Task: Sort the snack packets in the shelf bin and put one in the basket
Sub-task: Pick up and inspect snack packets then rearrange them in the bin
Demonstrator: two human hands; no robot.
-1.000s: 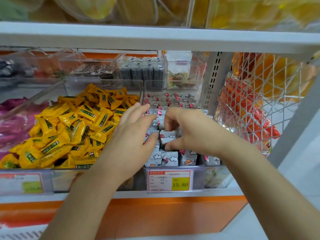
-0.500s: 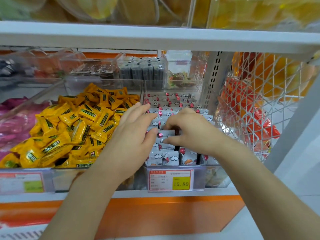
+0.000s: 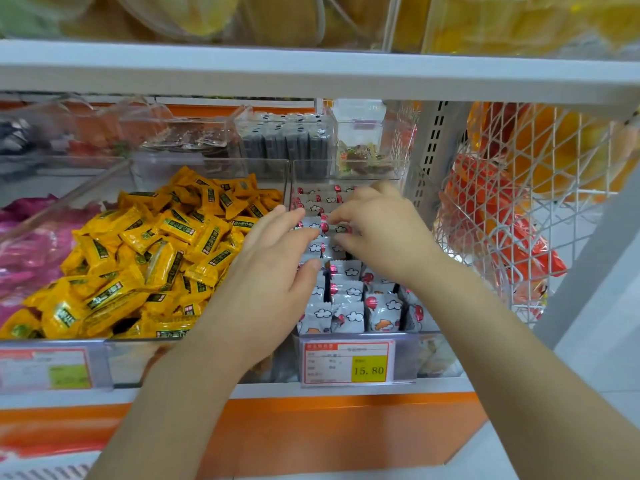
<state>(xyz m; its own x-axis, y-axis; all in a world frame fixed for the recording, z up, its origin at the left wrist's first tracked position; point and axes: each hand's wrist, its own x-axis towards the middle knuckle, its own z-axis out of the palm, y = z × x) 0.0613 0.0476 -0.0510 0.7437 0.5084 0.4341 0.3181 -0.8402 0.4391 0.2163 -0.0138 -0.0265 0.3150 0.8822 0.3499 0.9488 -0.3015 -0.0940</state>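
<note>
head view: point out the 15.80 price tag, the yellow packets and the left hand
price tag (image 3: 348, 362): head view, middle of the label on the bin front
yellow packets (image 3: 145, 258): head view, centre of the pile
left hand (image 3: 277, 271): head view, back of the hand

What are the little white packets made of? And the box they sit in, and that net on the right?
The packets look like thin shiny plastic film: crinkled, with sealed ends. The box looks like hard clear plastic; you see through it. The net is probably white-coated metal wire.
</note>
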